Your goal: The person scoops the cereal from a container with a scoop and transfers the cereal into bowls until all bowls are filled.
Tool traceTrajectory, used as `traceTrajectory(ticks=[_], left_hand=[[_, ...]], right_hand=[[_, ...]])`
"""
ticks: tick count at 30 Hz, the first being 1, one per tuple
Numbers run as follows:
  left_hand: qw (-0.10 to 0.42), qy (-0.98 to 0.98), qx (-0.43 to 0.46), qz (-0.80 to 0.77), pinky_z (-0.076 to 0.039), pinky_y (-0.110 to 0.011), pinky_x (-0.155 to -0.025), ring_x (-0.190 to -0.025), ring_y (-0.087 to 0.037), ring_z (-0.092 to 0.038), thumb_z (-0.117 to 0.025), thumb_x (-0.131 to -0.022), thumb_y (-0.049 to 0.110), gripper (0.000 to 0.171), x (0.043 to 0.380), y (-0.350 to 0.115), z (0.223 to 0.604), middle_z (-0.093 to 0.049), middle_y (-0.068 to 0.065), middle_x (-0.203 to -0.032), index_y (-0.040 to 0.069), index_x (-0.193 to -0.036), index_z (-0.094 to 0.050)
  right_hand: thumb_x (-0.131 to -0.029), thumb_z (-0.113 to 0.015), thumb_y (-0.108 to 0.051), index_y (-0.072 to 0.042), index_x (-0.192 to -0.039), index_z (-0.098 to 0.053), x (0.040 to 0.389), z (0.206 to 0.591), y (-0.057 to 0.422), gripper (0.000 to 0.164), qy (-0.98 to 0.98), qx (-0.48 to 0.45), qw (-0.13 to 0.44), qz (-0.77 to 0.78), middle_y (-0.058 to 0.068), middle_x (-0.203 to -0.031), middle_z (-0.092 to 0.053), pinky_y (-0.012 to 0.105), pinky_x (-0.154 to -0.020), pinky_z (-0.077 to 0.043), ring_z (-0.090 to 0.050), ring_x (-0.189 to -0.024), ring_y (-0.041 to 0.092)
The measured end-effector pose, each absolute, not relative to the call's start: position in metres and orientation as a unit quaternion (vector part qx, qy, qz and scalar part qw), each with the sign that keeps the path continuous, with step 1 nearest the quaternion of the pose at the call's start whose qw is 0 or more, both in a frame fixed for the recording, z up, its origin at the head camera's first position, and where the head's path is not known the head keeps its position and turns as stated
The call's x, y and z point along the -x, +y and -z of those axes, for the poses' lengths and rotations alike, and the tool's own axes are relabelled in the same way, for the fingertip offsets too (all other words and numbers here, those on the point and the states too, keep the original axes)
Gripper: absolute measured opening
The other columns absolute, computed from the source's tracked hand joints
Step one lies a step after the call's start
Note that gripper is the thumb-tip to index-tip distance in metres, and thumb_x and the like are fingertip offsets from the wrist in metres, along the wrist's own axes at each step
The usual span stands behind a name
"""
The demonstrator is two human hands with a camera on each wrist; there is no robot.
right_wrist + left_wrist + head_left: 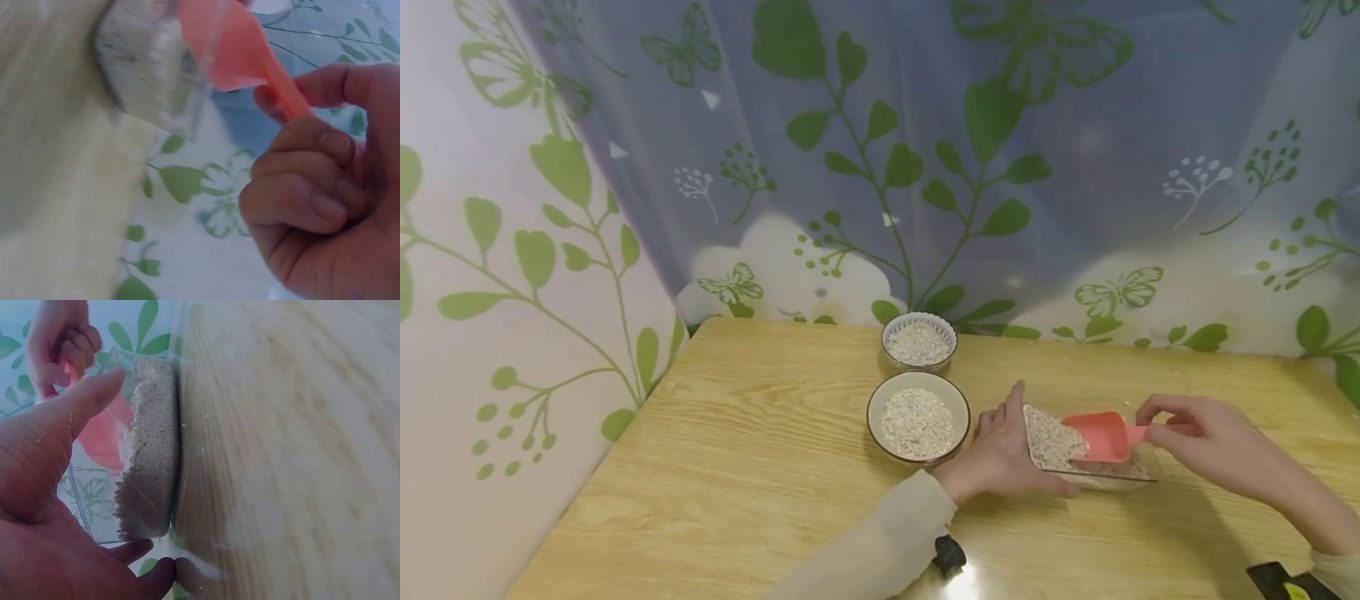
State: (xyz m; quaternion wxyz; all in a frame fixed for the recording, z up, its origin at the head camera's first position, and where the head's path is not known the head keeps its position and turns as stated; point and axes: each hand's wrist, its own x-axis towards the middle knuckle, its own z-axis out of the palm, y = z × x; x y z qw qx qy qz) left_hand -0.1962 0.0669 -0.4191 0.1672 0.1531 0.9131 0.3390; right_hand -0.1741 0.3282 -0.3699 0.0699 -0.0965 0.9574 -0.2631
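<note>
My left hand (1000, 457) grips the left end of a clear rectangular container (1116, 478), its thumb along the near side and its fingers round the end. Pale oat flakes (1049, 437) lie inside, heaped toward that end. My right hand (1221, 440) holds a pink-red scoop (1103, 436) by its handle, thumb and index finger pinching it and the other fingers curled in the right wrist view. The scoop's mouth is down in the container against the flakes. Through the clear wall in the left wrist view, the scoop (103, 437) shows beside the packed flakes (152, 450).
A cream bowl with a dark rim (957, 402) stands just left of the left hand, with flakes in it. Behind it is a smaller patterned bowl (952, 332) of flakes. The wooden table (737, 467) meets a leaf-printed cloth (865, 167) at its back edge.
</note>
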Motion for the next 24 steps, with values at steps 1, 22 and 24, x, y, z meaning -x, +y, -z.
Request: traceTrajectory(ticks=[1,22,24], left_hand=[[0.168,0.912,-0.154,-0.341,-0.047,-0.054,-0.111,-0.153,-0.026,-0.028,-0.093,-0.064,0.059,0.143,0.197,0.067,0.419,-0.027,-0.007,-0.168,0.038,-0.163,0.008],[0.165,0.909,-0.174,-0.34,-0.049,-0.048,-0.108,-0.15,-0.024,-0.03,-0.092,-0.067,0.056,0.133,0.202,0.067,0.423,-0.033,-0.003,-0.165,0.038,-0.163,-0.002],[0.165,0.909,-0.174,-0.341,-0.049,-0.048,-0.108,-0.15,-0.024,-0.03,-0.092,-0.067,0.056,0.132,0.202,0.066,0.423,-0.034,-0.003,-0.164,0.038,-0.163,-0.003]], right_hand=[[-0.104,-0.056,-0.023,-0.011,-0.114,-0.069,0.173,0.366,0.329,0.02,0.96,0.089,0.075,0.253,0.017,-0.102,-0.074,0.036,-0.064,-0.052,-0.07,-0.083,0.024],[-0.105,-0.037,-0.022,0.024,-0.145,-0.031,0.16,0.349,0.314,0.061,0.905,-0.018,0.23,0.358,-0.008,-0.055,-0.026,0.023,-0.043,-0.024,-0.014,-0.047,0.008],[-0.106,-0.036,-0.022,0.025,-0.147,-0.027,0.16,0.354,0.311,0.063,0.895,-0.022,0.232,0.38,-0.008,-0.055,-0.022,0.024,-0.043,-0.023,-0.013,-0.047,0.008]])
